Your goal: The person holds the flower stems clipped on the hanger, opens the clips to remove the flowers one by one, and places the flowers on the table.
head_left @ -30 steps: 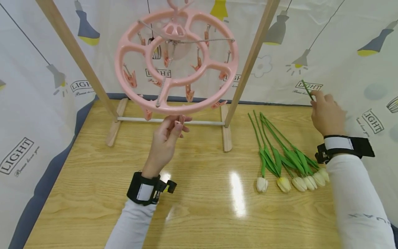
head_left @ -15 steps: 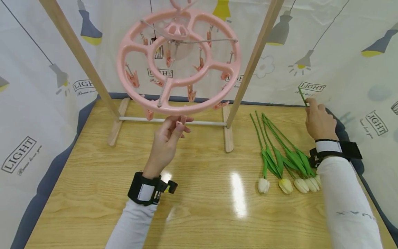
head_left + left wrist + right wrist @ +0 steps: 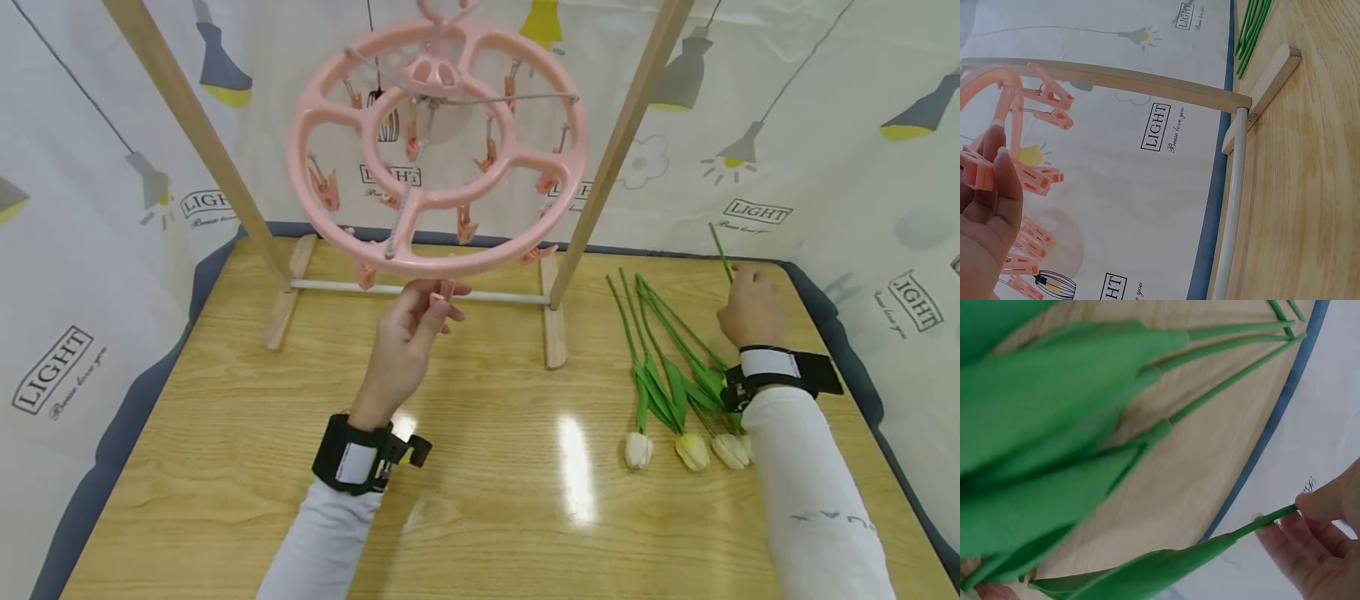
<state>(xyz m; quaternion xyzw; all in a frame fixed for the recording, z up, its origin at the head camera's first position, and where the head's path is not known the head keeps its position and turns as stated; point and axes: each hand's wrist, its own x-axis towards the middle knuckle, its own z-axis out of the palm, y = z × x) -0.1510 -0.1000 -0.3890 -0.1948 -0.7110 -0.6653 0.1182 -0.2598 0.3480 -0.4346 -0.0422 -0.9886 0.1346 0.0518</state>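
In the head view, my left hand [image 3: 401, 350] pinches a pink clothespin [image 3: 446, 292] under the front rim of a round pink hanger [image 3: 438, 265]. The left wrist view shows that clothespin [image 3: 977, 169] between thumb and fingers. Over at the right, my right hand [image 3: 752, 308] holds a tulip by its green stem [image 3: 720, 250]; the stem's end sticks out beyond the fingers. In the right wrist view, thumb and fingers pinch this stem [image 3: 1266, 520], with a leaf [image 3: 1154, 572] below the grip. Its flower is hidden in the head view.
Several white tulips [image 3: 692, 452] lie on the table [image 3: 510, 500] beside my right forearm, stems pointing away. Wooden posts [image 3: 626, 142] of a stand flank the hanger, joined by a white bar [image 3: 341, 287]. Several other clothespins [image 3: 465, 225] hang from the hanger. A printed cloth [image 3: 675, 192] backs the table.
My right hand has moved left and nearer to me with the tulip, its forearm now covering some of the white blooms. The left hand keeps its pinch on the clothespin.
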